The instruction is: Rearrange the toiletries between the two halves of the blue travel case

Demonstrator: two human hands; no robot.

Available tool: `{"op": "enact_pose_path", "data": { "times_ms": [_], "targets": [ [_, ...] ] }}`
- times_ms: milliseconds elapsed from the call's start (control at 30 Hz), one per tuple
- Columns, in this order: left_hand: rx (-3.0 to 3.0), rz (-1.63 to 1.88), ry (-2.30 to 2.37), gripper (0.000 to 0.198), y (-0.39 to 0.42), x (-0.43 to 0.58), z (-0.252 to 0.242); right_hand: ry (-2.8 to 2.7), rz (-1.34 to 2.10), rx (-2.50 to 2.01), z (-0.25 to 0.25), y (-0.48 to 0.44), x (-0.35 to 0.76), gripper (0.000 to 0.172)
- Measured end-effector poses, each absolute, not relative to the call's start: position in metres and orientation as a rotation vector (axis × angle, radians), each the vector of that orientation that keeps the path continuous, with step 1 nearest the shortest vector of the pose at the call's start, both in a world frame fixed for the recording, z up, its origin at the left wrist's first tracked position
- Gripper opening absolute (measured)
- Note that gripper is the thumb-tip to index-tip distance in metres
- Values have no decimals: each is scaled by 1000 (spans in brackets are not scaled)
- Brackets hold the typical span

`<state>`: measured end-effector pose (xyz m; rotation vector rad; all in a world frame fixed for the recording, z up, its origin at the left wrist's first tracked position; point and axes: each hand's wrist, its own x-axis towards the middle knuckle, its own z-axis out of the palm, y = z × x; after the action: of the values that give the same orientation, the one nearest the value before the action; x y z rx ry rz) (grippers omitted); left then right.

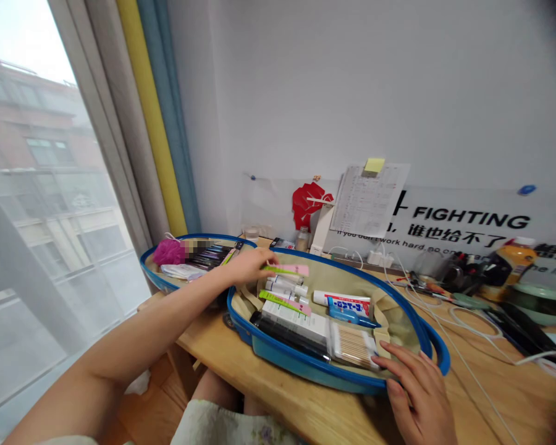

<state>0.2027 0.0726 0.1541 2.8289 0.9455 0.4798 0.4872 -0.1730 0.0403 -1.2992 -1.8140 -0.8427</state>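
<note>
The left hand point(248, 267) reaches over the open blue case point(306, 376), and its fingers are bent and brought together on the green end of a thin pink and green packet point(294, 270). This packet is a little blurred, and the fingertips are partly hidden, so I cannot tell exactly how each finger presses on it. It lies nearly level, above some small white tubes point(285, 286), at the left part of the case.

The right hand point(419, 386) is at the near right edge of the case. Its fingers are apart from each other and hold nothing; they reach over the rim, and their tips are at the end of a clear pack of cotton swabs point(353, 346) and at a beige strap point(382, 337).

The case stands on the wooden surface point(484, 398). It has a beige lining and a bright blue rim. A second packet point(287, 303), also pink and green, lies tilted upon a white box point(301, 320). Along the near wall there is a long black object point(287, 339). Farther back lie a white toothpaste tube point(322, 298) with red and blue print and a blue tube point(345, 314), which touch each other.
</note>
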Motion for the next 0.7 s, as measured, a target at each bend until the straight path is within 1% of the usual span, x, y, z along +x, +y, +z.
{"op": "enact_pose_path", "data": {
  "times_ms": [100, 167, 233, 467, 600, 700],
  "targets": [
    [2939, 216, 722, 27, 49, 223, 136, -1808, -816, -1311, 40, -173, 487, 22],
    [3003, 19, 660, 29, 42, 230, 123, -1797, -807, -1316, 40, -174, 486, 22],
    [3029, -78, 663, 29, 40, 233, 113, -1790, -804, -1318, 40, -174, 486, 21],
    [3023, -99, 718, 35, 44, 232, 106, -1797, -808, -1299, 42, -174, 485, 21],
    [3016, -92, 740, 33, 43, 231, 105, -1795, -806, -1311, 42, -174, 484, 22],
    [3013, -85, 758, 29, 42, 230, 105, -1793, -807, -1309, 41, -174, 485, 22]
  ]
}}
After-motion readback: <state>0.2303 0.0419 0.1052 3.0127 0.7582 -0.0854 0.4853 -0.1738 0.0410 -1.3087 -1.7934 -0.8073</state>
